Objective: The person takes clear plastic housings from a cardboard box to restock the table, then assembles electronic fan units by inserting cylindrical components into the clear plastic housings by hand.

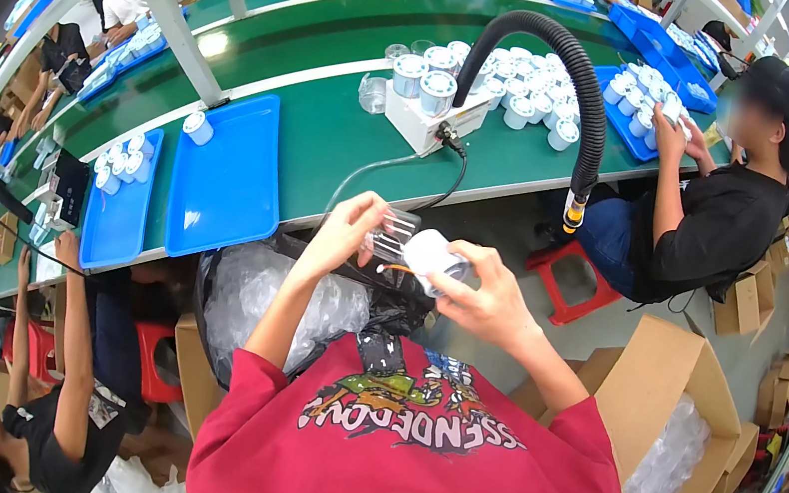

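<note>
My left hand (348, 232) is closed on a clear plastic cup (400, 231) with white stripes, its open end facing right. Close beside it, my right hand (490, 298) grips a white round cup-shaped unit (427, 251) between thumb and fingers. A short orange-brown wire (395, 268) sticks out leftward by the white unit. Both things are held in the air in front of the green table's edge, above my red shirt. Whether the clear cup and the white unit touch, I cannot tell.
A blue tray (221, 212) bears one white cup; a narrower tray (114, 227) holds several. On the green table (327, 151) stand a white box device (427, 122) and many cups. A black flexible hose (591, 103) arches over. Coworkers sit both sides; a plastic-filled carton (643, 382) stands right.
</note>
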`<state>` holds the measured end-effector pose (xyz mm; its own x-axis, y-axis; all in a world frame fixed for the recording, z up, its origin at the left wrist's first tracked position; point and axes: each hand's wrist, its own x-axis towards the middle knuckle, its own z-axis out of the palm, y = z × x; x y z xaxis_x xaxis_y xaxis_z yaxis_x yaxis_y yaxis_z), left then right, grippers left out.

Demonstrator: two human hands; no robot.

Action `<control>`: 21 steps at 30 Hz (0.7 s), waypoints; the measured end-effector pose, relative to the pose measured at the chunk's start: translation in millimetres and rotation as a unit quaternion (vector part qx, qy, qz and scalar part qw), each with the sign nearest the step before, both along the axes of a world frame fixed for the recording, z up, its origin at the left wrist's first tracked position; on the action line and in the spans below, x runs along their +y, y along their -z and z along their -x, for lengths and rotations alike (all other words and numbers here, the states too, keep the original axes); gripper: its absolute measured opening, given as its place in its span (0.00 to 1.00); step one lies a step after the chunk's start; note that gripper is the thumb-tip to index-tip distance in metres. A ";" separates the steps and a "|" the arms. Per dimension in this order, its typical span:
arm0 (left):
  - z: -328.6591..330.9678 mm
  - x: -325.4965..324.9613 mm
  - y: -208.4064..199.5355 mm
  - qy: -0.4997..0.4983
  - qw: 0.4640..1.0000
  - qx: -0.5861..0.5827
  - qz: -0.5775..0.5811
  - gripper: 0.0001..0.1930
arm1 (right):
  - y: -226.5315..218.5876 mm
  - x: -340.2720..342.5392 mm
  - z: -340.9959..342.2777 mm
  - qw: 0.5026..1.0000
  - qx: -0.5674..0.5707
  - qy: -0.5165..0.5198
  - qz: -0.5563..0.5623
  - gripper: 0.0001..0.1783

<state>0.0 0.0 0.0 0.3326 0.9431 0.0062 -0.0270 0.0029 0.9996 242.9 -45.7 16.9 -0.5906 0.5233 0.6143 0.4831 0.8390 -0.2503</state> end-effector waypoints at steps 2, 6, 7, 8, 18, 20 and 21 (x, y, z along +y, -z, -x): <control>5.8 1.8 -4.0 -0.045 0.998 -0.024 -0.022 0.17 | -2.3 -3.5 -5.4 0.999 0.008 0.039 0.023 0.33; 5.4 2.9 -11.0 -0.042 0.999 -0.031 -0.011 0.17 | -11.6 -1.6 -10.0 0.992 -0.071 0.103 0.014 0.30; 1.5 1.4 -12.1 -0.033 0.999 0.005 -0.022 0.17 | -11.0 -1.2 -7.8 0.993 -0.076 0.085 -0.007 0.30; -2.8 -0.4 -13.2 -0.024 0.998 0.041 -0.033 0.17 | -9.9 -1.8 -5.2 0.994 -0.080 0.067 -0.029 0.30; -34.0 -5.7 -4.9 0.073 0.994 -0.021 0.080 0.24 | -15.6 8.3 7.9 0.995 0.026 -0.003 0.097 0.33; -35.0 -5.5 -6.0 0.080 0.994 -0.024 0.076 0.25 | -14.0 8.7 5.7 0.988 0.069 -0.004 0.138 0.36; -34.7 -5.8 -6.5 0.082 0.994 -0.028 0.071 0.25 | -15.6 8.5 5.8 0.989 0.060 0.003 0.132 0.37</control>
